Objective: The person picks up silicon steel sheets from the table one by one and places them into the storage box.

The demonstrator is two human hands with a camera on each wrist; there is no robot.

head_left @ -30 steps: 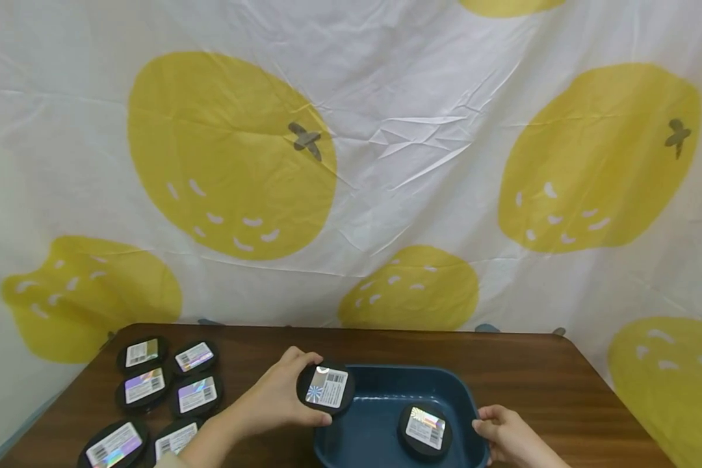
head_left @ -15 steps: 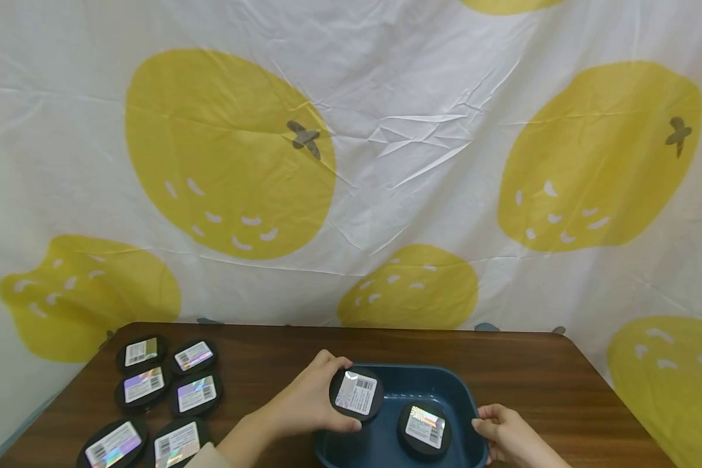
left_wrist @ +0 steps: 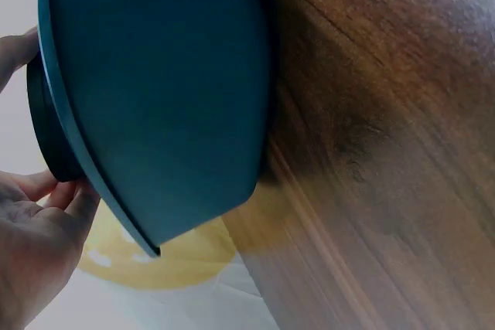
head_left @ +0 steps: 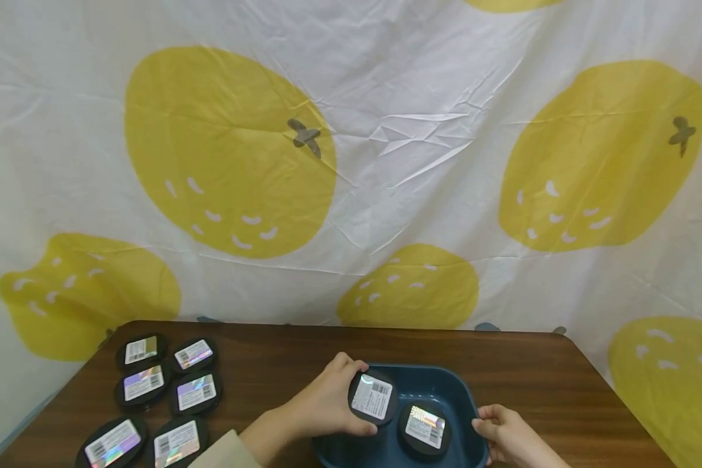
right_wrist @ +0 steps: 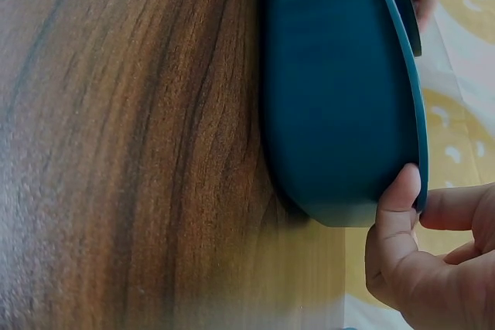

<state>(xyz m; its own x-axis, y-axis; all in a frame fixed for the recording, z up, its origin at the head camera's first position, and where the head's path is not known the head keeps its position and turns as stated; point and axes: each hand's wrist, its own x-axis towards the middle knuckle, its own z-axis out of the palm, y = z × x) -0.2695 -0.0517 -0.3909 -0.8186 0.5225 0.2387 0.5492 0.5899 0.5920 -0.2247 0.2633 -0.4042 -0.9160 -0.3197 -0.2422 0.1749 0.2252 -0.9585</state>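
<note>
My left hand (head_left: pixel 333 403) grips a round black container (head_left: pixel 373 395) with a white barcode label on top, thumb on the near side and fingers on the far side. It is over the left part of a deep blue rectangular tub (head_left: pixel 406 372). In the left wrist view the held container (left_wrist: pixel 51 125) shows just past the rim of the tub (left_wrist: pixel 162 106). My right hand (head_left: pixel 511 434) pinches the tub's right rim between thumb and fingers, as the right wrist view shows of that hand (right_wrist: pixel 433 253). A second labelled black container (head_left: pixel 424 430) lies inside the tub.
Several matching black containers (head_left: pixel 195 393) lie in two columns at the left of the brown wooden table (head_left: pixel 538 370). Behind the table hangs a white cloth (head_left: pixel 409 149) printed with yellow fruit. The tub stands near the table's front.
My left hand has moved right with the black container, from the tub's left rim to over its inside, close to the other container. The right hand has stayed on the rim.
</note>
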